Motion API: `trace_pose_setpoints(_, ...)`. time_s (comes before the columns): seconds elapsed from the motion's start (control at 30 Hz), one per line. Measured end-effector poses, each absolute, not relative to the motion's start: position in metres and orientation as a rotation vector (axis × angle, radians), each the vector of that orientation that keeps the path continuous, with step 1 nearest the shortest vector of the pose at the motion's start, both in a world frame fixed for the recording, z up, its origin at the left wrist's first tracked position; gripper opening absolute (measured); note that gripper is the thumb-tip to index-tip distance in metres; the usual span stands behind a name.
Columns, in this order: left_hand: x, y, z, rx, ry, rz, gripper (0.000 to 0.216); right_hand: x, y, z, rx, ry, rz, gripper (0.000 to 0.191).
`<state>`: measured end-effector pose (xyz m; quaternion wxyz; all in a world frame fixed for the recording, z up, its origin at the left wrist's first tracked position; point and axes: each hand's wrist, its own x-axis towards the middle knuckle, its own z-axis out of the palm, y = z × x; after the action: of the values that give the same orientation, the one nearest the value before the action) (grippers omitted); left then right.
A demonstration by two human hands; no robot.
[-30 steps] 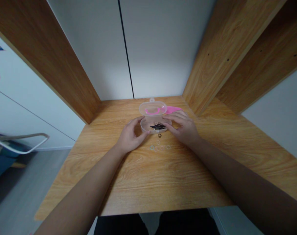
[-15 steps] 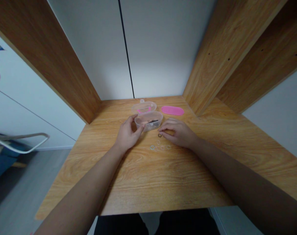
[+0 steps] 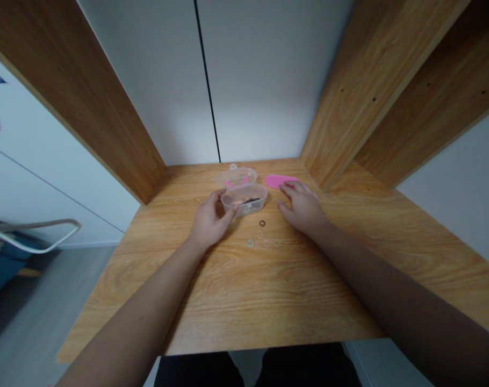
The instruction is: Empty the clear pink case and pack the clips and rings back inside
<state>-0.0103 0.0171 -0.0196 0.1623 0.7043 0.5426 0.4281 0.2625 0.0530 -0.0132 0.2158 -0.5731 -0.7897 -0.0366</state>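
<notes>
Container (image 3: 248, 209), clear, with lid (image 3: 238, 175) open at rear, on wooden tabletop (image 3: 236, 301), left end gripped between thumb and fingers of left hand (image 3: 209, 221); spread fingers of right hand (image 3: 304, 209) over pink insert (image 3: 277, 181), contact not determinable; dark ring (image 3: 262, 223) and pale rings (image 3: 250, 243) in front.

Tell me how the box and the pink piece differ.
The box is see-through; the pink piece looks opaque. The box is deep, the pink piece flatter. The left hand grips the box's end, while the right hand partly covers the pink piece. Both look long and rounded.
</notes>
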Motion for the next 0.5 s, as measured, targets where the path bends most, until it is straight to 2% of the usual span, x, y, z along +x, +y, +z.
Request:
trace_pose_setpoints(0.07,-0.01,0.017,-0.02,2.01,1.545,1.226,0.051,0.262,0.053,-0.017,-1.721,-2.218,-0.097,0.061)
trace_pose_setpoints(0.17,-0.011,0.017,-0.02,2.008,1.546,1.227,0.052,0.261,0.053,-0.021,-1.799,-2.256,-0.063,0.064)
trace_pose_setpoints(0.5,-0.011,0.018,-0.021,2.017,1.56,1.218,0.053,0.26,0.048,-0.007,-1.707,-2.148,-0.081,0.037)
